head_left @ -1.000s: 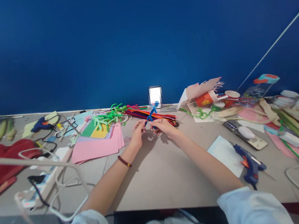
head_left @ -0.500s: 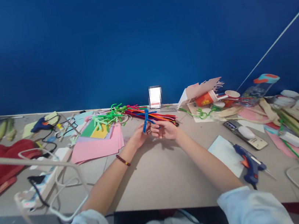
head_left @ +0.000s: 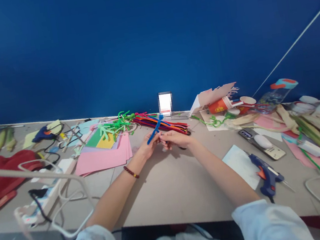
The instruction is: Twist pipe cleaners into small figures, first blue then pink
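Note:
A blue pipe-cleaner figure is held above the table, tilted with its upper end to the right. My left hand is closed on it near its lower part. My right hand, close beside the left, is pinched at the figure's right side, seemingly on one of its thin limbs; the fingertips hide that spot. Just beyond the hands lies a bundle of colored pipe cleaners, with green twisted pipe cleaners to its left.
Pink paper sheets lie at the left, near a white power strip with cables. On the right are a blue glue gun, a phone, orange paper cups and corn husks. A blue wall stands behind.
The blue figure has turned from nearly upright to a rightward lean. My right fingers have shifted slightly to the figure's side; both hands stay together in about the same place.

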Tool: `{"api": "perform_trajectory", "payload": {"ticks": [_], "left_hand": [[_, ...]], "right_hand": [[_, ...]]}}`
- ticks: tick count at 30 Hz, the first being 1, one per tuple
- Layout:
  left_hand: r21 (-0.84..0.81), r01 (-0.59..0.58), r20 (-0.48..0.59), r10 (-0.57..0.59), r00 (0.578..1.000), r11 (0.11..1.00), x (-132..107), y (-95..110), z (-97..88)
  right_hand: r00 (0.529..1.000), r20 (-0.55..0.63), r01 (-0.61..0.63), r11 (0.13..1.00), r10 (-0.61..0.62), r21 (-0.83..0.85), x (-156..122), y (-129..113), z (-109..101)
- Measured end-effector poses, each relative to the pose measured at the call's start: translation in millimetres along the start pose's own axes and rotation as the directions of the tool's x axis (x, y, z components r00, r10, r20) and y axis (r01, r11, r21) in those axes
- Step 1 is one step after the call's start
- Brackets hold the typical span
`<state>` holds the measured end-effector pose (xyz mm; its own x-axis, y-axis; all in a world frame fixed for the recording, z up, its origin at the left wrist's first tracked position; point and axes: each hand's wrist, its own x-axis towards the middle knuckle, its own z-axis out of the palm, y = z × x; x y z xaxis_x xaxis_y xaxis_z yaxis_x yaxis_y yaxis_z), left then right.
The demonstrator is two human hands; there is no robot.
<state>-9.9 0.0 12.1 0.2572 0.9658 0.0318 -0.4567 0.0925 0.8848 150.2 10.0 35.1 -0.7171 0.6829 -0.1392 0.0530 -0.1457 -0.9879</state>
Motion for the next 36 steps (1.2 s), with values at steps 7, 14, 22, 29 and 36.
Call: {"api": "perform_trajectory", "payload": {"ticks": [7, 14, 22, 29, 36], "left_hand": [[0.095, -0.049, -0.144, 0.062, 0.988, 0.994, 6, -9, -6.4], [0.141, -0.018, -0.298, 0.060, 0.953, 0.990, 7, -8, -2.9], [0.078, -0.002, -0.176, 0.015, 0.984, 0.997, 6, 0, -3.7], [-0.025, 0.105, 0.085, -0.102, 0.991, 0.994, -1, 5, -4.7], [0.081, -0.001, -0.065, 0.006, 0.998, 0.997, 2, 5, -0.2]], "right_hand": [[0.892, -0.352, -0.111, 0.618, -0.283, -0.779, 2, -7, 14], [0.869, -0.300, -0.290, 0.085, -0.393, -0.953, 7, 1, 29], [0.894, -0.332, -0.136, 0.524, -0.300, -0.841, 9, 3, 25], [0.995, -0.063, 0.074, 0.990, -0.082, -0.123, 10, 8, 16], [0.946, -0.292, -0.041, 0.846, -0.138, -0.532, 6, 2, 19]]}}
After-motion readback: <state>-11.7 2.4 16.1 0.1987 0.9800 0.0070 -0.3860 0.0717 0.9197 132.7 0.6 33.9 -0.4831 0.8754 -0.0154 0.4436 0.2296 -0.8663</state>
